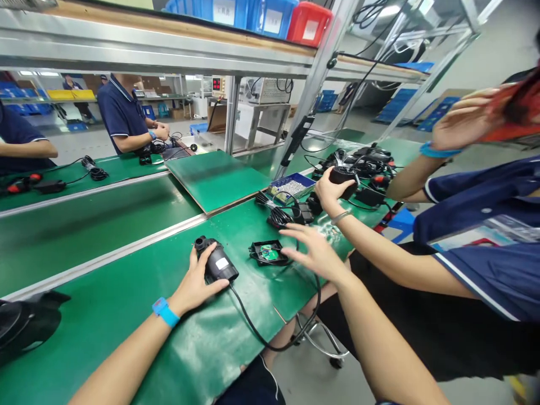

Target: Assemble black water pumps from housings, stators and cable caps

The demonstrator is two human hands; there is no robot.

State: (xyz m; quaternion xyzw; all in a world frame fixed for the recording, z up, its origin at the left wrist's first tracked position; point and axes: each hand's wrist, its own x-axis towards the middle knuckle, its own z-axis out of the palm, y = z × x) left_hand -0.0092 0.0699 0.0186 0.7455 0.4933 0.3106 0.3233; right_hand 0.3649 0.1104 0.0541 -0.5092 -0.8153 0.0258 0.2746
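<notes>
My left hand point(194, 284), wearing a blue wristband, is wrapped round a black cylindrical pump point(221, 262) with a white label, lying on the green bench. A black cable point(264, 342) loops from the pump over the bench's front edge and back up toward the right. Fingers spread, my right hand point(314, 253) hovers just right of a small open black case point(268, 253) with a green circuit board point(270, 251) inside. I see nothing held in it. Beyond its fingertips lies a bundled black cable point(274, 212) beside a black adapter-like block point(302, 212).
At right, a co-worker's hand point(331, 188) grips a black round part near a heap of black cabled units point(367, 160). A blue tray point(291, 187) holds small metal pieces. A green board point(217, 177) bridges the channel. Another black unit point(29, 323) sits far left.
</notes>
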